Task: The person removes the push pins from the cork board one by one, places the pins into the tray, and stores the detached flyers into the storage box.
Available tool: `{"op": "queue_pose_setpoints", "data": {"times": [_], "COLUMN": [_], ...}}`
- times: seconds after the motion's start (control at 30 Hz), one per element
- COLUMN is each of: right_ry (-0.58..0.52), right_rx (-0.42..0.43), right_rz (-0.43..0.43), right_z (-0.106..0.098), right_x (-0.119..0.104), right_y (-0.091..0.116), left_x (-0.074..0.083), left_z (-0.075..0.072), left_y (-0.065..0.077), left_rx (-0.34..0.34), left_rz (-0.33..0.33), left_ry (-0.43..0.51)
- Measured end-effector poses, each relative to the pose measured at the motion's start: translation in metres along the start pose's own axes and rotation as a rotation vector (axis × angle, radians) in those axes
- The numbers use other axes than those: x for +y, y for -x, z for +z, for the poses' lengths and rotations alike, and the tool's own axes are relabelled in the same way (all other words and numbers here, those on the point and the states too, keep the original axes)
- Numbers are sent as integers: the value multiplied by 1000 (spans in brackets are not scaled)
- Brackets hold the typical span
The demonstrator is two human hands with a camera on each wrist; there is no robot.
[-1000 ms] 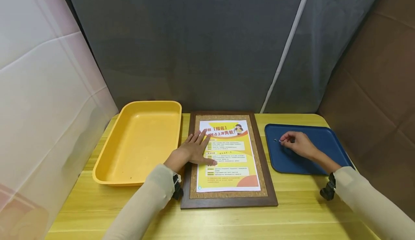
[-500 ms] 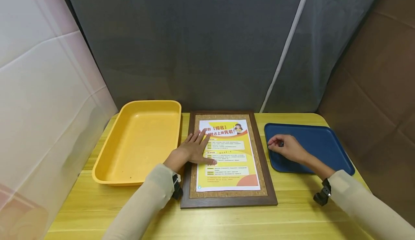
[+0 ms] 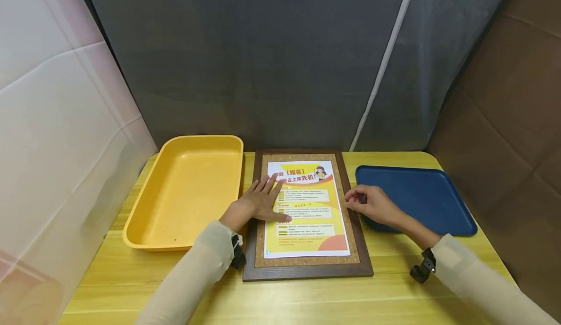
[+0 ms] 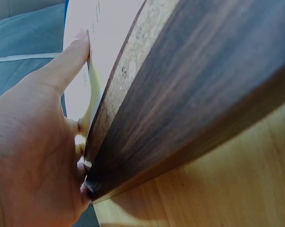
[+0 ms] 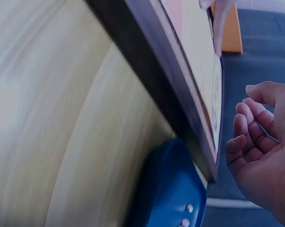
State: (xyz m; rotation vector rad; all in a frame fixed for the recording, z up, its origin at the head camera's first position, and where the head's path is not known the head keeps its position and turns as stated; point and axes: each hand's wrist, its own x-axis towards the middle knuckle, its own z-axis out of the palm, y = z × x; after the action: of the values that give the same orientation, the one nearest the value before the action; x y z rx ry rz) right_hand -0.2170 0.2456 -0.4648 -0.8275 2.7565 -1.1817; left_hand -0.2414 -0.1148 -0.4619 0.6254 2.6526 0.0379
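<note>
Paper rectangle [image 3: 307, 209] over speckled cork [image 4: 135, 56]

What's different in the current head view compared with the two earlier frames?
The right hand moved left, from over the blue tray to the right side of the framed corkboard; whether its fingertips hold anything is too small to tell. The left hand stayed spread on the poster; board and trays stayed put.
</note>
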Motion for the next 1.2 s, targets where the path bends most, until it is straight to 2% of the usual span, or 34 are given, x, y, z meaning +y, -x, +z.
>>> {"op": "queue_pose_setpoints", "data": {"times": [0.5,1.0,1.2], "right_ry": [-86,-148,-150], "right_rx": [-109,-204,-221], "right_rz": [-88,-127,-112], "right_z": [42,88,105], "right_x": [-36,-67,-80], "right_y": [-9,-15,-17], "left_x": [-1,1,0], "left_z": [2,5,3], "left_y": [-1,-1,-2], "left_rx": [-8,-8,-5], "left_rz": [-5,-17,-18], "left_ry": [3,8,10]}}
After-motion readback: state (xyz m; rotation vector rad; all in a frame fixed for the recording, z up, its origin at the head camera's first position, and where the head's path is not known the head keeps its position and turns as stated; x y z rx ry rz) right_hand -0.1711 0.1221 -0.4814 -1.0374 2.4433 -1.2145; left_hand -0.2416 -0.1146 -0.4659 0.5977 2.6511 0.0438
